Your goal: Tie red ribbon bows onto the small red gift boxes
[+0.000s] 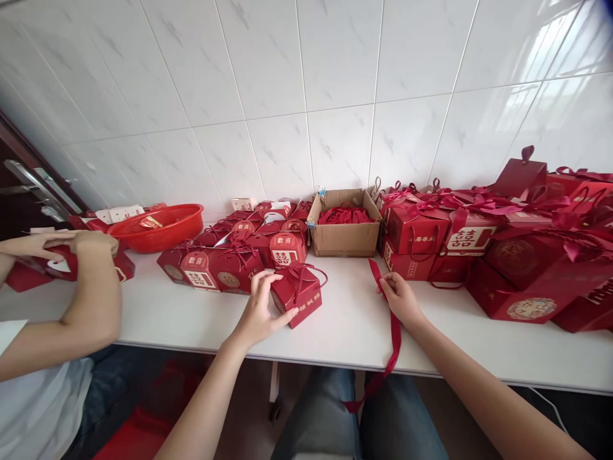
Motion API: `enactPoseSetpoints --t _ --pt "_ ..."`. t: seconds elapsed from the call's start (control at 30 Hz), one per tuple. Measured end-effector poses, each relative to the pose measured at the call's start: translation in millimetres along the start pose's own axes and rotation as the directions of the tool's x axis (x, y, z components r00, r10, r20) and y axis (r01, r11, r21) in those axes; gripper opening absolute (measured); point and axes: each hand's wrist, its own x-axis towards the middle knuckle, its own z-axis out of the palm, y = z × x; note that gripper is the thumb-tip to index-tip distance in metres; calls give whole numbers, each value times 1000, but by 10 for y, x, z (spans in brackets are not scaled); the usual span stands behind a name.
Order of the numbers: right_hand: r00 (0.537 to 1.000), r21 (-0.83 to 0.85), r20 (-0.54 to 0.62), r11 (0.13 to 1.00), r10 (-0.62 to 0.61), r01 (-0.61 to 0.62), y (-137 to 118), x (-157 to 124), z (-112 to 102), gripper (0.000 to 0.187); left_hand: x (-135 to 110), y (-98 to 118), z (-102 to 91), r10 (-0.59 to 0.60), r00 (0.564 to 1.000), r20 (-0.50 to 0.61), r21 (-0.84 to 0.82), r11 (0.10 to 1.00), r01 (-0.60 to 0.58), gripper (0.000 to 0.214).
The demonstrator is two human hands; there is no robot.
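My left hand (261, 308) rests on a small red gift box (297, 294) on the white table (345, 332), fingers spread against its near side. My right hand (400, 295) pinches a long red ribbon (393, 338), which hangs over the table's front edge toward my lap. Behind the box stands a cluster of small red boxes (234, 259) with gold lettering.
An open cardboard box (343, 237) of red ribbons sits at the back centre. Larger red boxes (517, 255) with ribbons pile at the right. A red basin (158, 227) stands at the left. Another person's arms (90, 287) work on a red box at the far left.
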Motion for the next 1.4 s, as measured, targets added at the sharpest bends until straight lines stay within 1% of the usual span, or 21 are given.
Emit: enactPoseSetpoints --t 0.1,0.27,0.47,0.57,0.63,0.7,0.77,0.8,0.87,0.93,0.97,1.0,1.03,1.07,1.13,1.17,1.2,1.23,1.3,1.33,1.4 --pt "1000 -14 7 1000 13 -13 -27 -10 -4 39 38 36 11 35 996 78 -95 995 -27 63" --pt "999 -11 34 1000 27 -26 -40 -34 -6 40 145 6 44 -42 970 238 -219 971 96 82" --pt "995 56 100 998 -17 12 -146 -74 -10 36 259 -69 172 16 942 334 -443 885 142 104" --pt "977 140 209 990 -32 2 -337 -48 9 33 380 -56 261 84 887 454 -535 822 196 104" --pt "934 293 355 953 -30 -81 -516 1 7 29 484 -27 320 113 856 505 -554 802 221 97" --pt "870 403 490 899 -55 -170 -726 75 -52 24 593 -2 385 110 845 524 -542 808 231 94" --pt "792 377 603 909 -98 -174 -960 164 -194 19 695 4 462 97 858 504 -521 827 213 100" --pt "728 318 676 937 -114 -148 -1083 212 -293 17 738 -1 506 98 867 488 -514 835 196 105" --pt "505 175 857 980 -106 -91 -1339 307 -518 19 805 -24 594 106 878 467 -515 840 172 113" --pt "279 74 958 997 -71 1 -1594 389 -728 23 857 -55 657 117 877 466 -529 831 171 116" --pt "221 47 973 995 -65 86 -1717 419 -812 24 884 -70 666 125 868 481 -535 826 177 117" --pt "210 30 975 980 -72 195 -1832 438 -876 23 917 -82 651 140 848 511 -531 827 184 119" --pt "236 22 967 950 -100 313 -1935 444 -922 20 959 -89 607 159 815 558 -515 836 190 122" --pt "334 -11 932 911 -140 412 -2024 438 -949 18 1012 -86 531 172 767 618 -479 856 195 126" --pt "540 -88 805 851 -246 518 -2142 401 -957 14 1150 -41 289 146 635 758 -335 923 188 132" --pt "622 -118 726 839 -292 531 -2169 381 -940 13 1230 7 134 81 593 801 -224 959 172 128" --pt "673 -134 665 834 -325 535 -2175 369 -912 12 1313 70 -32 2 570 822 -101 985 143 118" --pt "697 -144 631 831 -341 537 -2163 369 -874 12 1395 145 -197 -68 570 819 0 993 119 106" --pt "686 -169 653 820 -323 547 -2103 415 -773 15 1541 313 -477 -122 590 798 97 992 75 79" --pt "664 -191 689 811 -290 553 -2063 460 -715 18 1600 394 -574 -132 622 772 108 991 76 71" --pt "626 -244 752 796 -205 554 -1984 577 -598 23 1688 525 -662 -149 720 678 120 989 92 61"
